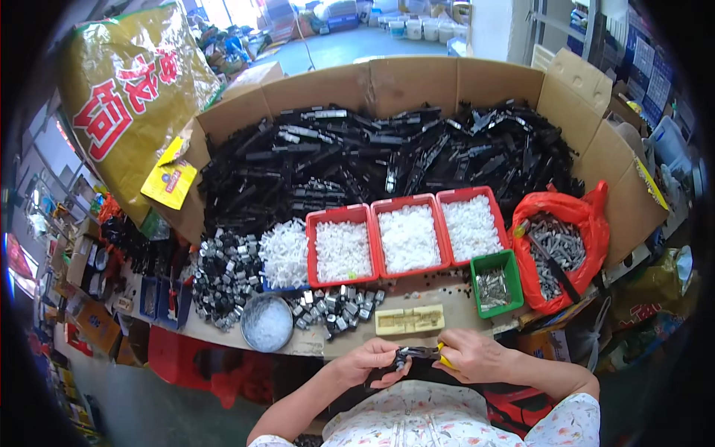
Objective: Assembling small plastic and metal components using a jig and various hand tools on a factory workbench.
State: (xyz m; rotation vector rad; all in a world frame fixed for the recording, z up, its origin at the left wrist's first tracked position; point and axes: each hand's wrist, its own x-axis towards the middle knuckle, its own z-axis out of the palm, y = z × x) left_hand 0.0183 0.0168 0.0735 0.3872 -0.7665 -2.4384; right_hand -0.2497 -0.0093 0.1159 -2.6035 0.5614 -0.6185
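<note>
Nearest the head camera, the person's left hand (370, 360) and right hand (471, 356) are meeting just in front of the bench edge, both curling shut around one small black part (414, 353); the right one is also gripping a yellow-handled tool (444, 357), its working end hidden. Judging from this, the work is going best if the left hand is keeping the part steady while the right is pressing squarely, close over the bench (439, 287) so nothing drops. Just beyond the hands, one cream jig block (409, 319) is lying flat. Further back, three red trays (408, 237) of white pieces are sitting side by side, with one green bin (493, 281) of metal bits, one round metal bowl (267, 322), one red bag (560, 246) of grey hardware, and an uncountable heap of black strips (387, 156) filling the cardboard surround.
</note>
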